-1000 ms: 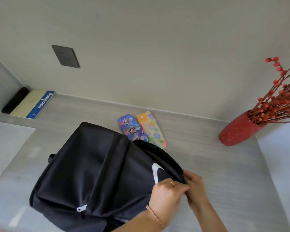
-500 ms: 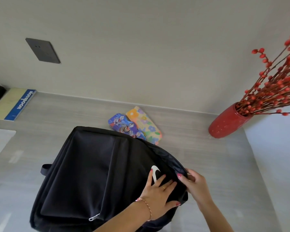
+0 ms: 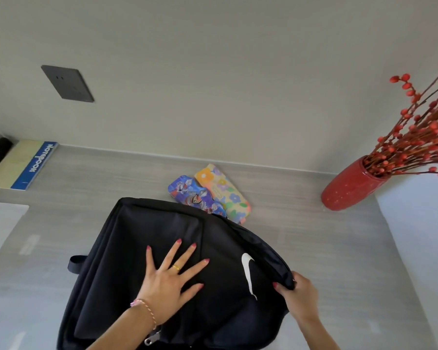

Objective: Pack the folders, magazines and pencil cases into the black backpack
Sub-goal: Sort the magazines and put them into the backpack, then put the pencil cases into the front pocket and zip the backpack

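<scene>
1. Nearest, the black backpack (image 3: 142, 261) lies flat on the grey table (image 3: 339, 261), front side up, with a white swoosh logo (image 3: 248, 271) on its right part and a silver zip pull (image 3: 151, 339) at the near edge.
2. The left hand (image 3: 168, 276) rests flat on the front of the bag, fingers straight and spread (a gold ring on one finger, a thread bracelet at the wrist). Half a second ago it lay further right, beside the logo; it now sits toward the middle of the bag.
3. The right hand (image 3: 297, 290) grips the right edge of the bag, fingers curled round the fabric, much as it did before.
4. Just beyond the bag's far edge lie two pencil cases side by side and touching: a blue cartoon pencil case (image 3: 192, 195), partly overlapped by the bag, and a yellow flowered pencil case (image 3: 223, 193). Their small print cannot be read.
5. Far left, against the wall, a pad with a blue spine reading "Notebook" (image 3: 33, 165).
6. Far right, a red vase (image 3: 349, 188) of red berry twigs.
7. On the wall, a dark socket plate (image 3: 67, 83).
</scene>
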